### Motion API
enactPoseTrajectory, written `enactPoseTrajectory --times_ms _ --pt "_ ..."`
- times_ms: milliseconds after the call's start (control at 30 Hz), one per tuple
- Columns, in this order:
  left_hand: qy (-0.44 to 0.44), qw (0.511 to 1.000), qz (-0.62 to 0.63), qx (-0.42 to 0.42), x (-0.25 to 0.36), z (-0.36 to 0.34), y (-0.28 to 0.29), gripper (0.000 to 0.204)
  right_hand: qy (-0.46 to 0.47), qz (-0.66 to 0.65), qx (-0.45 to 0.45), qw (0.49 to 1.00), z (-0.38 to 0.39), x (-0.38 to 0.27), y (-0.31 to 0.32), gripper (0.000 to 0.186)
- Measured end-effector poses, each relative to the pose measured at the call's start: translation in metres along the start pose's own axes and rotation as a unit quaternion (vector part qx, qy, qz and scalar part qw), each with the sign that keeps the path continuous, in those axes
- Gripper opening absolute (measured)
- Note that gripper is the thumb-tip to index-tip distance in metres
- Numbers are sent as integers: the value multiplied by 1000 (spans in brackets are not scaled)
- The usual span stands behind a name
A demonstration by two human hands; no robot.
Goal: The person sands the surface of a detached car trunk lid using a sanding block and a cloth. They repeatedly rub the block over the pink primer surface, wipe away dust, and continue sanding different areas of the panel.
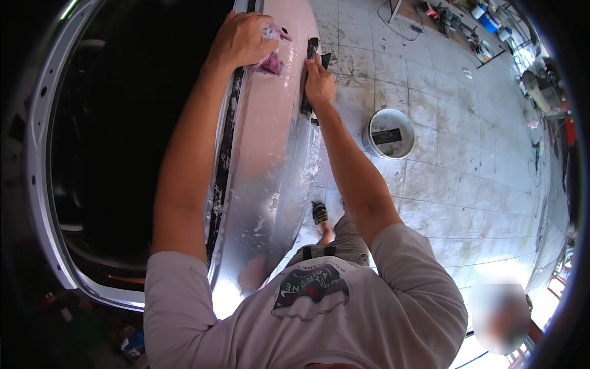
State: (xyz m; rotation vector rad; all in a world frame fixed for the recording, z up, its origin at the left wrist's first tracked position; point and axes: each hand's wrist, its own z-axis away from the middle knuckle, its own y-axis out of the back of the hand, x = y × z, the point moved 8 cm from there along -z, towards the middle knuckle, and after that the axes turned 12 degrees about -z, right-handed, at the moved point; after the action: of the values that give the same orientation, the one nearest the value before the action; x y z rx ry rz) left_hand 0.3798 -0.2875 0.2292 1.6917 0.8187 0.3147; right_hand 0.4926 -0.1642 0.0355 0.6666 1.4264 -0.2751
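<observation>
A car panel (261, 141) with pink and grey patches runs away from me, wet and dotted with suds. At its far end my left hand (243, 40) grips a foamy purple-pink cloth (270, 63), which lies against the pink surface beside a small dark hole. My right hand (320, 86) is lower on the panel's right side, its fingers closed over a black strip that looks like sandpaper (313, 46). Part of that strip is hidden under the hand. Both arms are stretched forward.
Left of the panel is a dark window opening (117, 123) with a pale frame. A white bucket (372, 146) with water and a black rectangular piece (386, 136) stands on the tiled floor (430, 178). Tools and a bench (455, 24) are at far right. My sandalled foot (320, 213) shows below.
</observation>
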Motion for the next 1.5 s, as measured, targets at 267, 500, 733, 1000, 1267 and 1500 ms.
enactPoseTrajectory --times_ms 267,500,733,1000,1267,1500 --pt "15 999 12 36 -4 15 2 37 96 -1 13 995 140 -18 7 66" --pt "-5 1000 8 1 3 3 9 44 -67 41 -39 996 -22 12 -3 59" --pt "0 1000 -2 5 -6 13 12 44 121 -38 5 992 116 8 -3 58" --pt "-22 1000 20 -11 4 -2 5 40 176 -30 27 984 44 19 1 60" --pt "-24 999 16 -14 2 2 17 41 123 -23 26 992 13 11 2 58" --pt "-14 1000 8 -15 -7 6 3 40 221 -23 46 974 118 4 5 51"
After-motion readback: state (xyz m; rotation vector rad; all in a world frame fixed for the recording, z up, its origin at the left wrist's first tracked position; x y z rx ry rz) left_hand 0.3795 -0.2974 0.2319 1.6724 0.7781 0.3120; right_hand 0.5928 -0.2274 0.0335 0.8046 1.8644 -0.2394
